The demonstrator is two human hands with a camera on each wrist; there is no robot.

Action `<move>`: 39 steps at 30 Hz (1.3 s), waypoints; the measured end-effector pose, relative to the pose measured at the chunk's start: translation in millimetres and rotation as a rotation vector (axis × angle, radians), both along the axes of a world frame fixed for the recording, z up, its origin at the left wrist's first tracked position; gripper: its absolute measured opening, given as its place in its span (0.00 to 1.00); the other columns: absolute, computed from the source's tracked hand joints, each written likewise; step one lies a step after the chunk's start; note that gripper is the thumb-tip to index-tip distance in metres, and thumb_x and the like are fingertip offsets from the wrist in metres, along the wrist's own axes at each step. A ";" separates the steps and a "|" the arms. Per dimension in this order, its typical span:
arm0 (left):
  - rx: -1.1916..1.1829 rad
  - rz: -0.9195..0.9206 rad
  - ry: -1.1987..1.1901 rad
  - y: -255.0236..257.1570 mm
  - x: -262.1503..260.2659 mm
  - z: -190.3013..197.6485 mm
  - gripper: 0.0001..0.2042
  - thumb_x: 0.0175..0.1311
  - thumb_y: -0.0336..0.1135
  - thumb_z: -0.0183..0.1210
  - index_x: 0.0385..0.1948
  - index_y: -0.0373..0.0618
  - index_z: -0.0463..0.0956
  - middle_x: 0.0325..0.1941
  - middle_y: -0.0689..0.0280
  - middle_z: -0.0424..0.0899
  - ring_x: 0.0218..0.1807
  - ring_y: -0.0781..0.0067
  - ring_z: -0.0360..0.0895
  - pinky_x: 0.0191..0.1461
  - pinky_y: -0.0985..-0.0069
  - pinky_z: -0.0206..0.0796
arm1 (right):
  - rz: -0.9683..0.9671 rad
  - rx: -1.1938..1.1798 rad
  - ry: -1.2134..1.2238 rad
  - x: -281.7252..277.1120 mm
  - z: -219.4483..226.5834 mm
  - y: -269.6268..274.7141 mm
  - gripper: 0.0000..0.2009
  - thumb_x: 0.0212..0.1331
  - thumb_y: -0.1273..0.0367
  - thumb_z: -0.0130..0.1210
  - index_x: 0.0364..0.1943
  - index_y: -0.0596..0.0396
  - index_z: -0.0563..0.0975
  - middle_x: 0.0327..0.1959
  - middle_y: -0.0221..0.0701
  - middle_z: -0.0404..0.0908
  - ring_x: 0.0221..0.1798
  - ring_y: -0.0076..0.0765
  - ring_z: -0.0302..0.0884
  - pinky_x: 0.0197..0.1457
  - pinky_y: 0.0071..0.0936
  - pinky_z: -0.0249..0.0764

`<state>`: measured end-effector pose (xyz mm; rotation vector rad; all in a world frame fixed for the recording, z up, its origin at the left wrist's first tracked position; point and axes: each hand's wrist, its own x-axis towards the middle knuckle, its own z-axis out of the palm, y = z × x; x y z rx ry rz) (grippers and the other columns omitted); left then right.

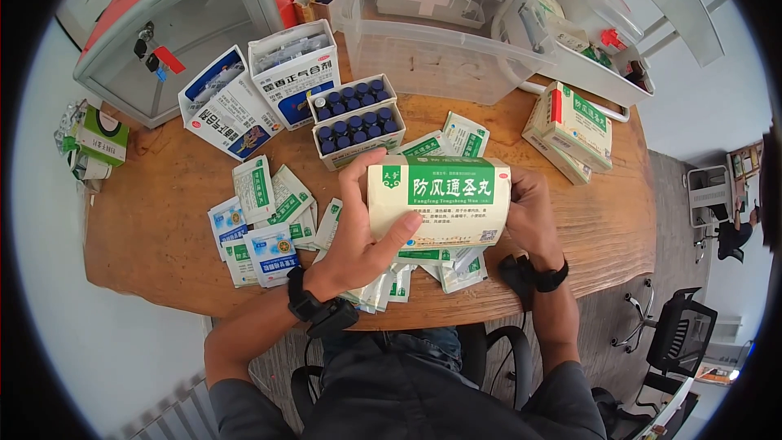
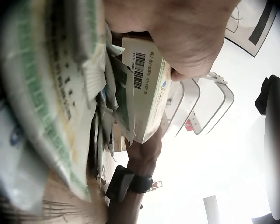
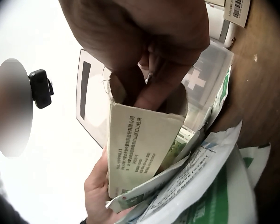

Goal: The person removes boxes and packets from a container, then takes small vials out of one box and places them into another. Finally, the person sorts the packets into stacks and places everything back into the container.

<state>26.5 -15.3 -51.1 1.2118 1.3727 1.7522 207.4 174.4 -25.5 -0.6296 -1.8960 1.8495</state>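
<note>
A cream-and-green medicine box (image 1: 456,228) is held up over the table, its printed front facing the head camera. My left hand (image 1: 358,240) grips its left end, thumb across the front. At the other end, my right hand (image 1: 533,216) has its fingers inside the box's open mouth, as the right wrist view shows; I cannot tell whether they pinch anything there. Below and behind the box lie green-and-white sachets (image 1: 463,270). More sachets (image 1: 289,200) spread to the left, with blue-and-white sachets (image 1: 274,253) among them.
Dark-capped vials stand in small cartons (image 1: 354,155) behind the hands, beside two taller white cartons (image 1: 297,73). A clear plastic bin (image 1: 440,57) stands at the back. Similar cream-and-green boxes (image 1: 574,130) are stacked at right. A grey cabinet (image 1: 187,41) and a green box (image 1: 103,134) are at left.
</note>
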 end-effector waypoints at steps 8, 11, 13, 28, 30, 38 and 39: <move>0.031 0.050 -0.006 0.8 -3.2 6.7 0.38 0.75 0.30 0.61 0.77 0.40 0.43 0.68 0.50 0.67 0.70 0.62 0.69 0.73 0.61 0.65 | -0.028 -0.029 0.076 4.2 2.7 7.1 0.07 0.74 0.81 0.56 0.51 0.66 0.80 0.45 0.35 0.91 0.46 0.20 0.87 0.49 0.19 0.82; 0.031 0.060 0.003 1.4 -2.6 9.5 0.38 0.74 0.29 0.61 0.77 0.40 0.43 0.67 0.50 0.68 0.70 0.62 0.69 0.73 0.61 0.65 | -0.036 -0.039 0.088 4.1 3.8 6.2 0.05 0.74 0.81 0.56 0.49 0.65 0.79 0.44 0.35 0.91 0.45 0.20 0.87 0.48 0.18 0.82; 0.027 0.065 0.010 1.6 -2.9 9.9 0.38 0.74 0.29 0.60 0.77 0.40 0.43 0.67 0.50 0.68 0.70 0.62 0.70 0.73 0.61 0.65 | -0.037 -0.037 0.092 3.2 3.7 4.9 0.04 0.74 0.81 0.56 0.48 0.65 0.79 0.44 0.35 0.91 0.45 0.19 0.87 0.48 0.17 0.82; -0.021 0.126 -0.053 0.7 3.0 9.5 0.38 0.74 0.33 0.59 0.79 0.40 0.43 0.68 0.52 0.68 0.67 0.64 0.71 0.72 0.63 0.65 | 0.009 -0.057 0.123 1.4 -1.3 -0.5 0.08 0.68 0.83 0.62 0.41 0.58 0.75 0.39 0.28 0.89 0.42 0.14 0.85 0.43 0.15 0.80; -0.022 0.126 -0.052 0.4 3.1 10.1 0.38 0.74 0.33 0.59 0.79 0.40 0.43 0.67 0.53 0.69 0.67 0.65 0.71 0.72 0.63 0.65 | 0.042 -0.025 0.062 1.7 3.2 -0.6 0.09 0.67 0.81 0.65 0.42 0.57 0.75 0.40 0.28 0.89 0.43 0.15 0.86 0.45 0.16 0.81; -0.009 0.137 0.018 -0.9 2.9 7.4 0.37 0.74 0.33 0.60 0.78 0.40 0.46 0.67 0.53 0.68 0.68 0.65 0.70 0.72 0.63 0.64 | 0.047 -0.042 0.006 1.5 4.0 -2.9 0.13 0.64 0.81 0.67 0.49 0.59 0.78 0.46 0.27 0.89 0.47 0.17 0.86 0.50 0.20 0.83; -0.020 0.148 0.052 -1.3 2.4 7.0 0.37 0.74 0.33 0.60 0.78 0.40 0.46 0.67 0.54 0.68 0.68 0.65 0.70 0.73 0.63 0.64 | 0.045 -0.046 0.001 0.4 5.1 -4.6 0.15 0.64 0.81 0.67 0.53 0.61 0.79 0.48 0.27 0.88 0.49 0.18 0.86 0.52 0.21 0.83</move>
